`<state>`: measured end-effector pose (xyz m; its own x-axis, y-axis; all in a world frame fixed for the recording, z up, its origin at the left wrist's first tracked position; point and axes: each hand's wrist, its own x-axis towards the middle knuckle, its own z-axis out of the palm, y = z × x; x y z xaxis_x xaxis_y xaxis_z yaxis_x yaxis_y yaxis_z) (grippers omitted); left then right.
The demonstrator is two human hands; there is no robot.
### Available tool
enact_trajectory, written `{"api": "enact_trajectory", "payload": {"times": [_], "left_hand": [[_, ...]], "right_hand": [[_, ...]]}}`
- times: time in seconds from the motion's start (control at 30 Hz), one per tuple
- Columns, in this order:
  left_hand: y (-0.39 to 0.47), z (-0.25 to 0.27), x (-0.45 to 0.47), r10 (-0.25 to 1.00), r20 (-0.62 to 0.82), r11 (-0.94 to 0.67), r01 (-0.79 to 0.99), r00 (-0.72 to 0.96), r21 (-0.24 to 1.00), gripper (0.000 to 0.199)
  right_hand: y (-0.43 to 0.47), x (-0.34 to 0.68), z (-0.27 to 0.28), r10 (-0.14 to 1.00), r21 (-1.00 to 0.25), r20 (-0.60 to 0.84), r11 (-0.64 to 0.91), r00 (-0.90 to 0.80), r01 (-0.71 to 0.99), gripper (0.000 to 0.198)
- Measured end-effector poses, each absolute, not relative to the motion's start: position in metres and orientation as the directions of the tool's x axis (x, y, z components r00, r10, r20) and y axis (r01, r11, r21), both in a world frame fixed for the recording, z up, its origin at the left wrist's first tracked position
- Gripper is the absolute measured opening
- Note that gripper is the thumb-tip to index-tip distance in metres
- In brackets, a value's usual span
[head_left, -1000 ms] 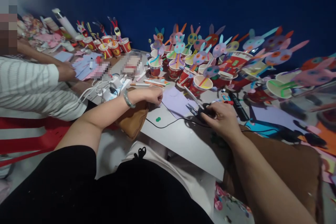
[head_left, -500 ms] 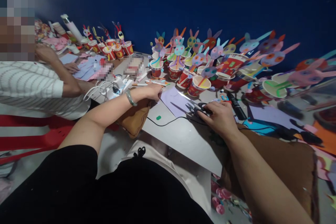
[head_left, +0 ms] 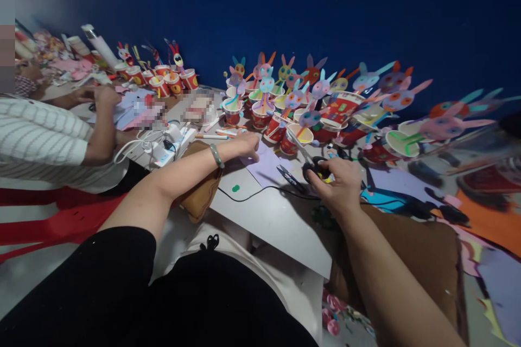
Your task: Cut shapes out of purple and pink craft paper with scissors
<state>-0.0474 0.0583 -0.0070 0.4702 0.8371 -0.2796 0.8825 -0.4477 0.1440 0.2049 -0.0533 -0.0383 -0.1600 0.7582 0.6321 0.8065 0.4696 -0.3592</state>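
Note:
My left hand [head_left: 246, 145], with a green bangle [head_left: 217, 156] at the wrist, lies at the upper left of a sheet of light purple paper [head_left: 266, 165]. Its fingers are curled, pressed on the sheet. In my right hand [head_left: 342, 181] is a pair of scissors [head_left: 313, 167] with black handles, held above the table, the metal blades pointing up and left toward the cups. Below them a slim dark object with pale markings [head_left: 290, 178] lies by the paper; its kind is unclear. A small green paper piece [head_left: 236, 188] sits nearer the table's front edge.
Paper cups [head_left: 233, 114] with rabbit-faced figures crowd the back. A power strip [head_left: 171, 149] with white cables stands left, beside a co-worker's striped sleeve [head_left: 52, 130]. A black cable [head_left: 244, 199] crosses the table. Brown cardboard [head_left: 411, 249] and blue paper [head_left: 385, 200] lie right.
The scissors have been lifted off the paper, their blades now angled upward. My left hand stays at the paper. The view has shifted right, and the co-worker's hands have moved.

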Motion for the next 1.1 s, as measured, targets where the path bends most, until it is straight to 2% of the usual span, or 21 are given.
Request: {"api": "enact_trajectory", "payload": {"times": [0.13, 0.23, 0.4, 0.57, 0.83, 0.9, 1.1], "left_hand": [[0.065, -0.011, -0.047, 0.829, -0.253, -0.469, 0.867, 0.499, 0.169, 0.055], [0.073, -0.013, -0.044, 0.797, -0.274, -0.510, 0.842, 0.539, 0.175, 0.065], [0.083, -0.013, -0.039, 0.712, -0.347, -0.589, 0.788, 0.611, 0.180, 0.057], [0.082, -0.008, -0.037, 0.688, -0.355, -0.604, 0.771, 0.633, 0.202, 0.052], [0.078, -0.011, -0.047, 0.669, -0.322, -0.582, 0.742, 0.670, 0.334, 0.019], [0.078, -0.007, -0.052, 0.638, -0.325, -0.577, 0.713, 0.698, 0.399, 0.015], [0.083, 0.016, -0.063, 0.548, -0.310, -0.548, 0.613, 0.777, 0.568, 0.016]], "right_hand": [[-0.049, 0.202, -0.045, 0.879, -0.447, 0.406, 0.431, -0.252, 0.784, 0.013], [-0.050, 0.197, -0.049, 0.930, -0.385, 0.237, 0.355, -0.280, 0.852, 0.014], [-0.053, 0.191, -0.048, 0.959, -0.296, 0.058, 0.283, -0.278, 0.912, 0.012], [-0.055, 0.189, -0.044, 0.953, -0.276, 0.040, 0.300, -0.301, 0.913, 0.011], [-0.057, 0.197, -0.034, 0.957, -0.262, 0.080, 0.292, -0.280, 0.920, 0.012], [-0.056, 0.204, -0.030, 0.957, -0.311, 0.131, 0.286, -0.257, 0.906, 0.012], [-0.055, 0.231, -0.017, 0.961, -0.577, 0.236, 0.260, -0.146, 0.774, 0.011]]}}
